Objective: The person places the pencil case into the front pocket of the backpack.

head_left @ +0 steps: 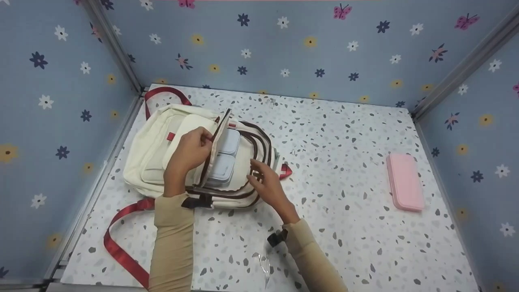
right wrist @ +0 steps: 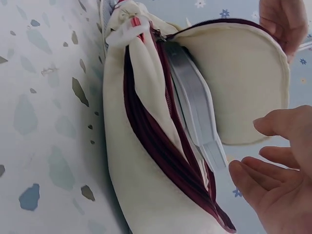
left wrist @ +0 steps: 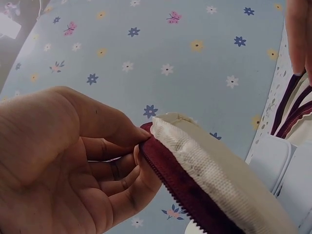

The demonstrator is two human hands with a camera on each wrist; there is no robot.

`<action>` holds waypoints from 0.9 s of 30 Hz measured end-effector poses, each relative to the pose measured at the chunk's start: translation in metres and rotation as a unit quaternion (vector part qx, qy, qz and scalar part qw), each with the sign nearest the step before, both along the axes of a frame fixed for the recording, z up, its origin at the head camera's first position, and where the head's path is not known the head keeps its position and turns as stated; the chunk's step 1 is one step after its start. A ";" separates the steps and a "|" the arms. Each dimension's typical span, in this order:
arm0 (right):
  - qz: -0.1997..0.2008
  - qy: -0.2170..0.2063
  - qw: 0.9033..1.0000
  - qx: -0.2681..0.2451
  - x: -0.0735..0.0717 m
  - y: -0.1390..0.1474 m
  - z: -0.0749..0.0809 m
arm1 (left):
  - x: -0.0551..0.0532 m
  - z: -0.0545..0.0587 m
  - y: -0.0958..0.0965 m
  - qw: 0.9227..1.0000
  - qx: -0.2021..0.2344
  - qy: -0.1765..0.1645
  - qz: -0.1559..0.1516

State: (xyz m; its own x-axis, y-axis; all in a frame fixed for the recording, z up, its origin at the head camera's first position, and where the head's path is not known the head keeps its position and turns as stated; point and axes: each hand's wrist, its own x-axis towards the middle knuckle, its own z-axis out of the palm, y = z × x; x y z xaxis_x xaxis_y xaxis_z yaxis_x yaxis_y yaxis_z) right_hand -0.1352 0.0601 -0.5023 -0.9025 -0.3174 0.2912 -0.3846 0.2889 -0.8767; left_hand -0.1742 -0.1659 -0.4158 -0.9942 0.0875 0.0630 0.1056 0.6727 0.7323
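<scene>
A cream backpack with dark red zips lies on the table, its front pocket unzipped. Between thumb and fingers, my left hand pinches the zipped edge of the pocket flap and holds it raised. Inside the pocket sit pale blue box-like shapes side by side, partly covered by the flap in the head view. My right hand is at the pocket's right rim, fingers loosely bent and holding nothing. In the right wrist view its fingertips are close to the lower end of a pale blue case.
A pink oblong case lies at the table's right side. One red strap trails from the backpack to the front edge; another red strap loops behind it. Flower-patterned panels enclose the speckled table at the back and sides.
</scene>
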 end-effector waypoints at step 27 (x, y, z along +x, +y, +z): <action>-0.127 0.061 0.990 -0.008 -0.006 0.081 -0.021 | 0.002 -0.002 -0.006 1.000 0.007 0.008 0.000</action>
State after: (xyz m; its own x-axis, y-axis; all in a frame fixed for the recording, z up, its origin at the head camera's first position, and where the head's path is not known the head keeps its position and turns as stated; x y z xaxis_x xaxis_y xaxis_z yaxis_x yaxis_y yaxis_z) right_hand -0.1413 0.1407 -0.5234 -0.9105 -0.0780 0.4061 -0.4041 0.3759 -0.8339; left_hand -0.1726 -0.1717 -0.4174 -0.9930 0.0865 0.0810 0.1180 0.6618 0.7403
